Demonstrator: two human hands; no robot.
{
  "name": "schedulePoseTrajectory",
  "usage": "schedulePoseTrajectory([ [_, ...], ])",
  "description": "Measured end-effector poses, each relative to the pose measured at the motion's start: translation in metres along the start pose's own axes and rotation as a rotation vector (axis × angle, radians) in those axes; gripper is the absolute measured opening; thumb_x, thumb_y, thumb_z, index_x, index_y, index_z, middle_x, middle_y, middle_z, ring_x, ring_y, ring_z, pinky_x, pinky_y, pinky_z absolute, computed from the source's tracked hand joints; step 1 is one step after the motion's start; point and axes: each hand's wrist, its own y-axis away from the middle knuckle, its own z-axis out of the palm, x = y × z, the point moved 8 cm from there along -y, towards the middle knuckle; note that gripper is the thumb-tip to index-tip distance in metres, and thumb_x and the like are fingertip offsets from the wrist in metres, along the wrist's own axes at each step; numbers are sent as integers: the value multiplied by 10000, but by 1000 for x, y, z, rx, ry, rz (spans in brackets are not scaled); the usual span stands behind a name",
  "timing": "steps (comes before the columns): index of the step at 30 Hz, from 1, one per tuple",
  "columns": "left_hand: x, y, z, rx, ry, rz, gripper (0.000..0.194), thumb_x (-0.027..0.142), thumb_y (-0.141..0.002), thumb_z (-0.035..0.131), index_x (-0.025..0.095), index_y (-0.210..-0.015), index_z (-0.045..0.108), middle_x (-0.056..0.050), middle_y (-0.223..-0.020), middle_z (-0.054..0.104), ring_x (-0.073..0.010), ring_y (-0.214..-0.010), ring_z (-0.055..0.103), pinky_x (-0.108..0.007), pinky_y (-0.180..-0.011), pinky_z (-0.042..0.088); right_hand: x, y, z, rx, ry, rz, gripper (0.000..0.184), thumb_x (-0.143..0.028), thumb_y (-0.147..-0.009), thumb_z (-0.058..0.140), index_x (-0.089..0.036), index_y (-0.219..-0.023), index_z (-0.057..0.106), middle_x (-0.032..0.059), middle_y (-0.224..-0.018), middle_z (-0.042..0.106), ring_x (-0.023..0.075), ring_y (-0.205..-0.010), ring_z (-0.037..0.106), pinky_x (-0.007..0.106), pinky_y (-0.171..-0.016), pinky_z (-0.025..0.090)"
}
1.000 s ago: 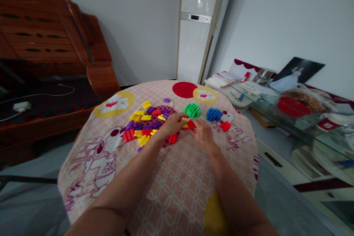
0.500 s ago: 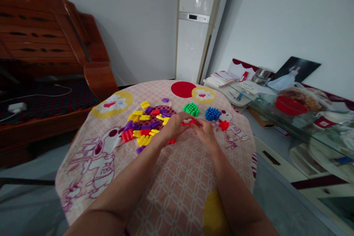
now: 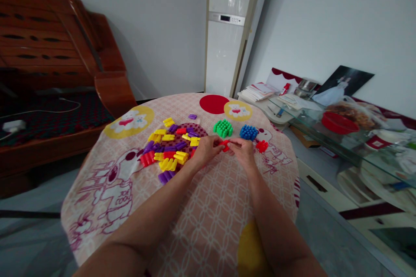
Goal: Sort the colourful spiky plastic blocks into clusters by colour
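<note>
My left hand (image 3: 208,150) and my right hand (image 3: 242,149) meet over the table, their fingertips closed on a small red plastic building block (image 3: 224,145) between them. Fingers partly cover it. Just beyond my hands sits a green cluster of joined blocks (image 3: 222,128), with a blue cluster (image 3: 249,132) to its right. A red block piece (image 3: 261,146) lies right of my right hand. Left of my left hand, loose yellow blocks (image 3: 168,164), purple blocks (image 3: 167,176) and red blocks (image 3: 148,159) are spread in a pile.
A patterned cloth covers the round table (image 3: 208,207). On the right stands a glass-topped cabinet (image 3: 325,138) with papers, a red bowl (image 3: 339,122) and bags. A wooden bench (image 3: 112,82) is at the left, and a tall white air conditioner (image 3: 224,52) at the back.
Both hands stay close together; the red block between them has turned and shows more compactly. The left hand has shifted slightly, and the camera view has moved a little.
</note>
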Motion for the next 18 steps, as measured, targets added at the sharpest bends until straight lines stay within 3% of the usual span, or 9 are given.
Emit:
schedulePoseTrajectory([
  [10, -6, 0, 8, 22, 87, 3, 172, 265, -819, 624, 123, -885, 697, -26, -678, 700, -116, -572, 621, -199, -560, 459, -3, 2, -14, -25, 169, 118, 281, -423, -675, 675, -152, -742, 705, 15, -545, 648, 147, -425, 564, 244, -409, 444],
  [12, -7, -1, 7, 35, 82, 8, 211, 246, -823, 619, 120, -977, 691, -34, -722, 713, -121, -593, 637, -205, -577, 478, -9, 0, -30, 34, 305, 70, 281, -424, -700, 648, -159, -759, 721, 26, -598, 676, 151, -471, 584, 241, -439, 437],
  [15, -9, -2, 4, 49, 27, 6, 251, 208, -828, 605, 126, -1053, 681, -46, -776, 729, -128, -627, 659, -211, -599, 498, -24, -1, -68, 225, 675, -10, 240, -377, -729, 632, -170, -758, 751, 60, -696, 722, 184, -649, 653, 256, -581, 466],
  [18, -10, -3, 2, 41, -17, 3, 253, 172, -828, 586, 136, -1058, 686, -53, -818, 740, -134, -667, 678, -214, -630, 515, -29, 0, -99, 351, 1019, 65, 223, -344, -753, 630, -184, -800, 777, 95, -793, 750, 213, -768, 674, 278, -669, 459],
])
